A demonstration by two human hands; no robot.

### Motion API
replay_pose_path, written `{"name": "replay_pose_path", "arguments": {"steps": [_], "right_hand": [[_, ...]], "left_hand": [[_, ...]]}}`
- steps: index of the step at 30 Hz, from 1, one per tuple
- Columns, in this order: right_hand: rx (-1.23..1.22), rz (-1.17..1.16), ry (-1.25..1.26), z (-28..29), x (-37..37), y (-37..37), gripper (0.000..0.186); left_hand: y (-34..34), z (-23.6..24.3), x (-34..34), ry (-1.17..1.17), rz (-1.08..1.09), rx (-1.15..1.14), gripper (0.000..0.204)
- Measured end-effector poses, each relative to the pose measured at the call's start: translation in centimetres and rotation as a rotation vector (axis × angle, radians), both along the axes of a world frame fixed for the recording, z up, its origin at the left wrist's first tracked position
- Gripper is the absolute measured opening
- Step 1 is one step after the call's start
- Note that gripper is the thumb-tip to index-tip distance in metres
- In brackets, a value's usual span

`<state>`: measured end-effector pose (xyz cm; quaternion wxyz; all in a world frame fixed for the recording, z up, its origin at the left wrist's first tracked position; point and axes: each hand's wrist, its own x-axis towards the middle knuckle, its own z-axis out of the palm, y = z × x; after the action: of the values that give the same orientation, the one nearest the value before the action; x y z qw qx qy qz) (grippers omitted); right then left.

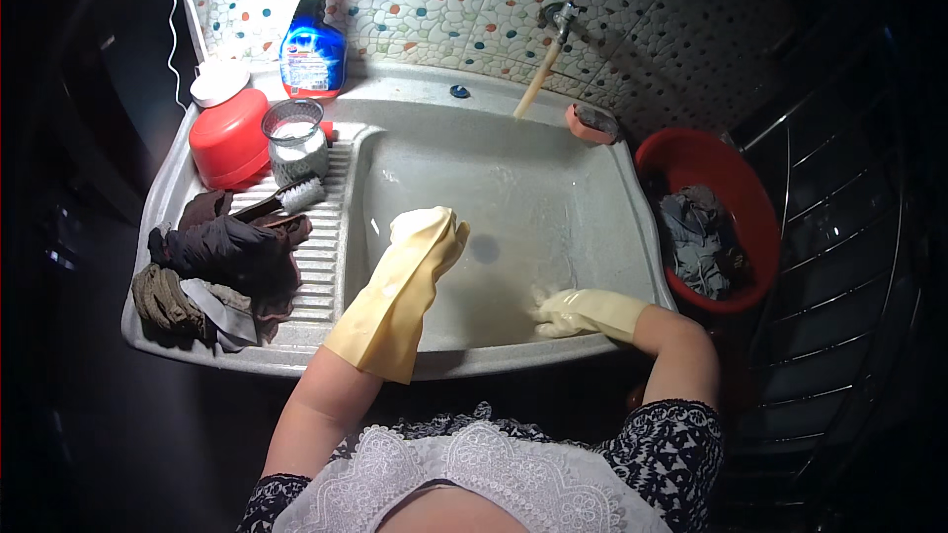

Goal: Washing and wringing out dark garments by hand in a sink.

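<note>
Both of my hands wear pale yellow rubber gloves at the basin of a grey speckled sink (494, 178). My left hand (425, 232) is raised over the basin's middle with curled fingers; whether it holds anything is hidden. My right hand (561, 312) is down in cloudy shallow water at the basin's lower right, fingers apart and partly submerged. A dark drain (483, 249) shows between them. On the ribbed drainboard to the left lie bunched dark garments (222, 247) and a white-bristled brush (296, 195).
At the back left stand a red container (222, 143), a glass jar (301, 163) and a blue spray bottle (312, 54). A tap (563, 20) projects from the tiled wall above a sponge (591, 126). Right of the sink are a red tub (741, 237) with clothes and a metal rack (829, 237).
</note>
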<state>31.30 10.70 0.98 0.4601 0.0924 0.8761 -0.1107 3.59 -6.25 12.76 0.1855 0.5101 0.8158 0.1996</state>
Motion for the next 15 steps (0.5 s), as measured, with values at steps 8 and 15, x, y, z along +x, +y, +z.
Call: {"name": "replay_pose_path", "arguments": {"steps": [8, 15], "right_hand": [[-0.158, 0.201, 0.476, -4.4, -10.6, -7.8, 0.056], [-0.012, 0.174, 0.525, -2.4, -18.7, -6.6, 0.068]], "left_hand": [[1.2, -1.4, -0.4, -0.015, -0.045, -0.117, 0.043], [0.9, -2.2, 0.0, 0.04, -0.042, 0.004, 0.042]]}}
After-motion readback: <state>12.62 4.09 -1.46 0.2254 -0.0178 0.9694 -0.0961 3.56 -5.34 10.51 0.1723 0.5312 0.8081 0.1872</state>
